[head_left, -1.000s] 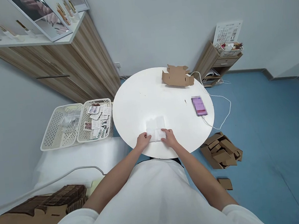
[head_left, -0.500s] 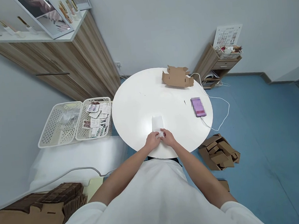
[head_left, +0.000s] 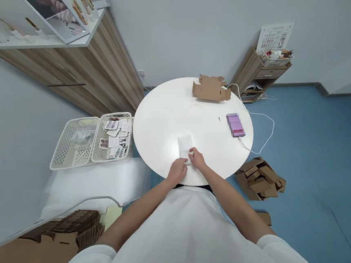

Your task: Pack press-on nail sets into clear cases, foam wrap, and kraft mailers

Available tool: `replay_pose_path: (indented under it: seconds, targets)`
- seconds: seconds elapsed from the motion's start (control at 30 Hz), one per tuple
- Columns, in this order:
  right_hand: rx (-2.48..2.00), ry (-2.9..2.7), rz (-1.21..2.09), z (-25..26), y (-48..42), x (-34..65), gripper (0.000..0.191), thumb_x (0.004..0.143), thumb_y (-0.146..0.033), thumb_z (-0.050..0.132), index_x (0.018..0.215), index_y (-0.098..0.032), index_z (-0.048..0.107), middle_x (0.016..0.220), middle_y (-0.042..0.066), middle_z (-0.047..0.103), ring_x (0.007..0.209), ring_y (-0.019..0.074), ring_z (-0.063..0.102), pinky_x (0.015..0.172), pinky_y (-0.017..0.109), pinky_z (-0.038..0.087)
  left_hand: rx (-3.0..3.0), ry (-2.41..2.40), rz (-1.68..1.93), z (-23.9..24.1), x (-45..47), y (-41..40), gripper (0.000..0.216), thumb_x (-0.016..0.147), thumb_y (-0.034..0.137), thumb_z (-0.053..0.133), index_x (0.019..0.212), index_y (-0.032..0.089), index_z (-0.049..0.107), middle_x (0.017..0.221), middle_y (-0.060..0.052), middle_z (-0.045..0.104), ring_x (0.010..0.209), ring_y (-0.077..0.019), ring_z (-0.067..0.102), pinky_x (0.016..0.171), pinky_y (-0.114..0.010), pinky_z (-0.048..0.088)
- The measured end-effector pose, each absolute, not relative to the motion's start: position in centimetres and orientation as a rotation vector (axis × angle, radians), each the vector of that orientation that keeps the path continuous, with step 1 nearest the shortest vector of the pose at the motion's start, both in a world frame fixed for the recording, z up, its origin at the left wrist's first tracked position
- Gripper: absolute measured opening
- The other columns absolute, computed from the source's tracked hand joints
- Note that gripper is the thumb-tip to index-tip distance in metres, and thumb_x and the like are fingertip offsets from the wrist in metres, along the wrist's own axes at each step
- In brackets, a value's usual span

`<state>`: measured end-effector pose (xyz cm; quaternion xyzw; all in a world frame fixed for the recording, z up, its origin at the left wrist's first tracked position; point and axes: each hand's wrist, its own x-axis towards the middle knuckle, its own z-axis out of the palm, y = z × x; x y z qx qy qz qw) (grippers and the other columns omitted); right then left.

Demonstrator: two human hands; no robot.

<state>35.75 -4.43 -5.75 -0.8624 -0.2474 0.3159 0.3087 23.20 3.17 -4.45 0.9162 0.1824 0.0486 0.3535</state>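
A flat, folded white wrapping sheet [head_left: 184,142] lies near the front edge of the round white table [head_left: 157,129]. My left hand [head_left: 177,170] rests at the sheet's near left corner, with its index finger stretched over the lower end and the thumb apart. On the sheet's right edge, my right hand [head_left: 197,159] has its thumb and index finger closed at the border. Whether anything lies inside the folded sheet cannot be made out.
An unfolded cardboard box [head_left: 211,89] lies at the table's back right, near a purple phone [head_left: 235,125] on a white cable. To the left stand two white baskets [head_left: 69,145], one holding printed cards. A carton of cardboard pieces [head_left: 259,179] sits on the floor.
The near end of the sheet, bunched between both hands before, now lies flatter. My left hand has drawn back slightly to the left and toward me; the fingers of both hands are farther apart.
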Motion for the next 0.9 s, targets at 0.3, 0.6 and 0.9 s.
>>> replay_pose_path:
  seconds: [0.3,0.6,0.9]
  targets:
    - [-2.313,-0.694,0.808,-6.1,-4.5,35.4,0.028,0.08,-0.026,0.038,0.106,-0.024,0.045,0.077,-0.001,0.056,0.071,0.0158,0.054,0.065,0.028,0.042,2.394,0.45,0.179,-6.2,25.3,5.0,0.035,0.076,0.007,0.039,0.106,0.018,0.052,0.116,-0.008,0.049,0.11,-0.0199,0.046,0.092,-0.039,0.041]
    - [-2.143,-1.534,0.54,-6.1,-7.4,35.2,0.057,0.076,-0.02,0.05,0.13,-0.017,0.03,0.138,0.012,0.028,0.129,0.0257,0.023,0.102,0.044,0.028,2.543,0.226,0.159,-6.4,24.9,6.1,0.034,0.076,0.011,0.041,0.106,0.018,0.055,0.119,-0.009,0.05,0.124,-0.0244,0.033,0.102,-0.043,0.03]
    - [-2.222,-1.624,0.569,-5.4,-5.9,35.8,0.059,0.066,-0.015,0.059,0.122,-0.013,0.04,0.124,0.015,0.043,0.117,0.0296,0.036,0.095,0.045,0.035,2.409,0.122,0.111,-5.1,24.9,7.0,0.057,0.06,0.025,0.06,0.114,0.017,0.044,0.118,-0.011,0.047,0.116,-0.0263,0.039,0.099,-0.039,0.033]
